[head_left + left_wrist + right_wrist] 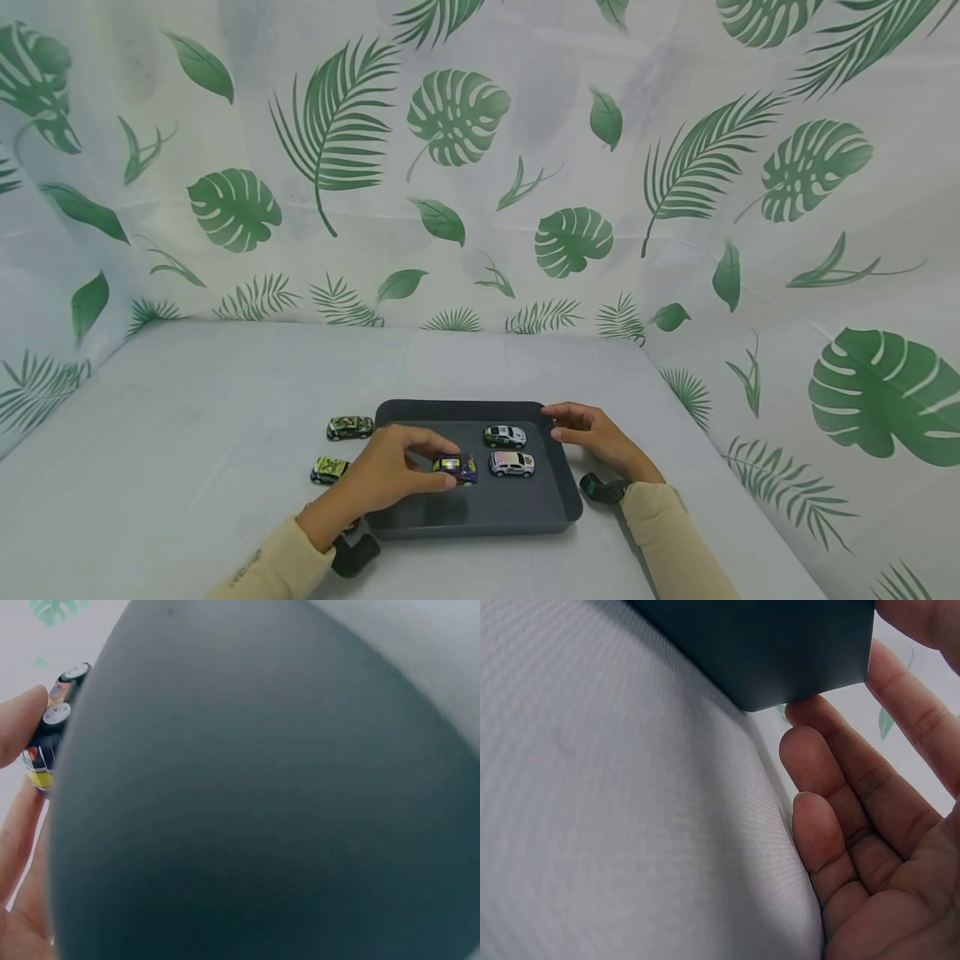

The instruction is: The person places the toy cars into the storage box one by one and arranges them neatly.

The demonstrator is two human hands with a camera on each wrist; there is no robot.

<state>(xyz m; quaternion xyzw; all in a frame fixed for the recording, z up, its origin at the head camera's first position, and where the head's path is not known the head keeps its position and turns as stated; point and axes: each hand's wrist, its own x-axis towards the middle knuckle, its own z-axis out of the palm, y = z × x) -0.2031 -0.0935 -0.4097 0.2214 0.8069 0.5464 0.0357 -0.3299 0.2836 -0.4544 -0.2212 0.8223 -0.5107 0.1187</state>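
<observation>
My left hand pinches a dark purple-blue toy car between thumb and fingers, above the left part of a dark grey tray. The same toy car shows at the left edge of the left wrist view, its wheels facing the camera. Inside the tray, to the right of the held car, stand a white and dark green toy car and a white toy car with a pinkish checked roof. At the tray's back right corner, my right hand rests its thumb and fingertips against the outside, fingers loosely extended.
Left of the tray stand a camouflage toy car and a yellow-green toy car, the latter partly behind my left hand. Another toy car is mostly hidden by my left wrist. A leaf-printed curtain borders the white table.
</observation>
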